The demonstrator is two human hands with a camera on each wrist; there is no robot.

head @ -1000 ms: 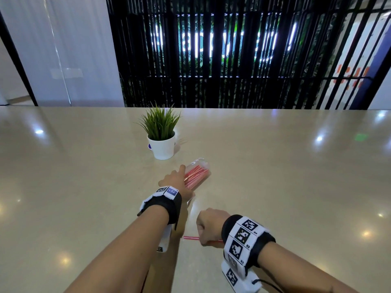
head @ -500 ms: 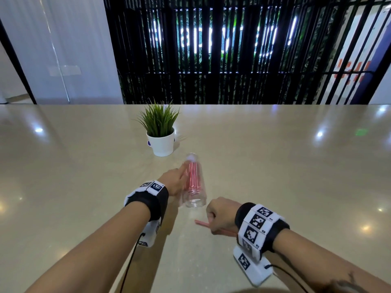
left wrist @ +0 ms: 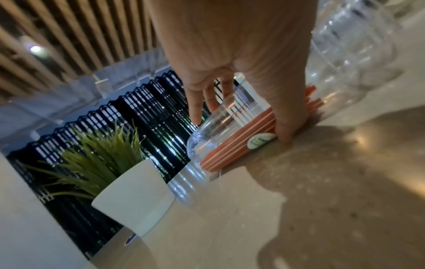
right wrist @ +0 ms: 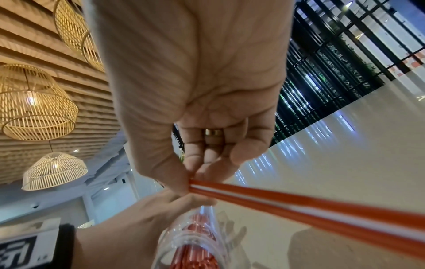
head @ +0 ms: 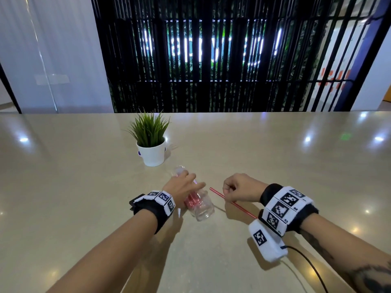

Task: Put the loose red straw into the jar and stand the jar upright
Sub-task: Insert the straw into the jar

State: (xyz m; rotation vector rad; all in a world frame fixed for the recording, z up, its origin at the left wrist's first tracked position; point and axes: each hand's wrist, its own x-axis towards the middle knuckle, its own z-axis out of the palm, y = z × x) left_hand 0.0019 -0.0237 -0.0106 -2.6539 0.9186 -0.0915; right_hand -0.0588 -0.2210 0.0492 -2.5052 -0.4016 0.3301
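A clear plastic jar [head: 201, 206] lies on its side on the beige table [head: 285, 157], its open mouth towards me and a bundle of red straws [left wrist: 236, 143] inside. My left hand [head: 188, 182] grips the jar from above, fingers over its top and the thumb [left wrist: 286, 125] down its near side. Just right of the jar, my right hand [head: 227, 190] pinches the loose red straw [head: 243, 209] between thumb and fingers. The straw's far tip points up-left, close to the jar but outside it. In the right wrist view the striped straw [right wrist: 299, 205] runs out from the pinch, with the jar mouth [right wrist: 195, 245] below it.
A small green plant in a white pot [head: 151, 154] stands just behind the jar, close to its closed end [left wrist: 135, 200]. A black cable [head: 306, 263] trails from my right wristband. Black slatted railings run along the table's far edge.
My left hand has swung the jar round so its mouth faces me and slightly right. My right hand has carried the straw from in front of the jar to its right side.
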